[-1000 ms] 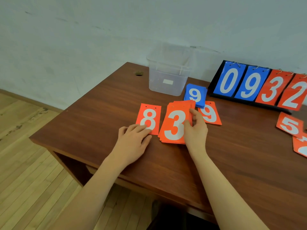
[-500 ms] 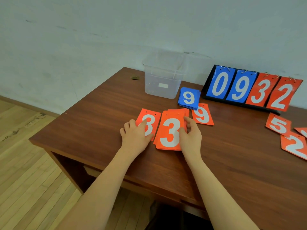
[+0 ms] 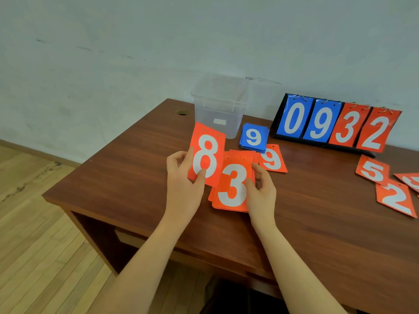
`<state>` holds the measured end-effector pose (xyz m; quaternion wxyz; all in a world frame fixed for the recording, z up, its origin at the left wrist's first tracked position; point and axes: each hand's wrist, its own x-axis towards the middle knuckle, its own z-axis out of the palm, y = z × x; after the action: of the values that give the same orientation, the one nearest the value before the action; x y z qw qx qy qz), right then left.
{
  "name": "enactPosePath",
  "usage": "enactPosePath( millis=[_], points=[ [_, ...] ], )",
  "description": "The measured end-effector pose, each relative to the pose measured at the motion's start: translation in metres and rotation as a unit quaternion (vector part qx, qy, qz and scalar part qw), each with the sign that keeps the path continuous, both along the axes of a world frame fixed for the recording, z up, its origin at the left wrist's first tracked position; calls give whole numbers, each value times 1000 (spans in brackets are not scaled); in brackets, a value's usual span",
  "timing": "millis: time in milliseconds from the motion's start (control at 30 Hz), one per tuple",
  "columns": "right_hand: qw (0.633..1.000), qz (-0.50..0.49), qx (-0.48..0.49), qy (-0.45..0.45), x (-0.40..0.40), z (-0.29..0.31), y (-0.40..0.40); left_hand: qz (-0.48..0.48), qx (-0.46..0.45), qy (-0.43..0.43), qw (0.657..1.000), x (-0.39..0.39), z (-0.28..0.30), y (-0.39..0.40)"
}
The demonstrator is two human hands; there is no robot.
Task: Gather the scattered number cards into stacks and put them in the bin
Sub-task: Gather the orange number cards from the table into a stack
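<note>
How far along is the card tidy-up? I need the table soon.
Done: a blue stack sits by the bin, and a red stack topped by a 3 is formed. In hand: the left hand holds the 8 card; the right hand steadies the red stack. Left: the red 9, the 5, the 2, and binning; no cards show in the bin.

Red 8 card lifted off table, tilted, pinched at lower left edge. Red stack, 3 on top, flat mid-table, loosely fanned. Blue stack, 9 on top, just beside clear bin. Loose red 9, 5, 2 lie flat, further right.
</note>
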<state>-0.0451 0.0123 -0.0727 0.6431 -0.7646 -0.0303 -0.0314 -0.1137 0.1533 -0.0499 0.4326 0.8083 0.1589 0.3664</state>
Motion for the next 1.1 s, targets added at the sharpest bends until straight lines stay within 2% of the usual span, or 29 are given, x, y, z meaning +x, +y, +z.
enactPosePath(
  millis=[100,233,367,500,600,767,933,1000,1033,1100],
  points=[
    [999,0,44,3,-5,3,-1,-32,21,-8,999,-1,3,-14],
    [995,10,101,5,-10,12,-5,-68,60,27,996,4,-12,-28],
    [996,27,81,-6,-15,13,-10,-44,97,52,993,6,-22,-40],
    [995,39,90,-5,-13,12,-18,-94,-29,64,993,9,-17,-43],
    [993,49,109,-18,-7,12,-25,-154,-115,98,976,21,-8,-39],
    [994,57,86,-36,15,14,-29,-213,-170,86,958,48,-7,-44],
    [998,42,-33,-19,59,8,-37,-140,-155,77,975,76,-14,-49],
    [987,22,-154,-39,85,4,-48,-99,-150,94,979,84,-16,-46],
    [968,28,-244,-48,97,2,-53,-83,-146,102,980,86,-17,-45],
    [905,70,-415,-55,114,-1,-62,-71,-131,118,982,90,-18,-45]
  ],
)
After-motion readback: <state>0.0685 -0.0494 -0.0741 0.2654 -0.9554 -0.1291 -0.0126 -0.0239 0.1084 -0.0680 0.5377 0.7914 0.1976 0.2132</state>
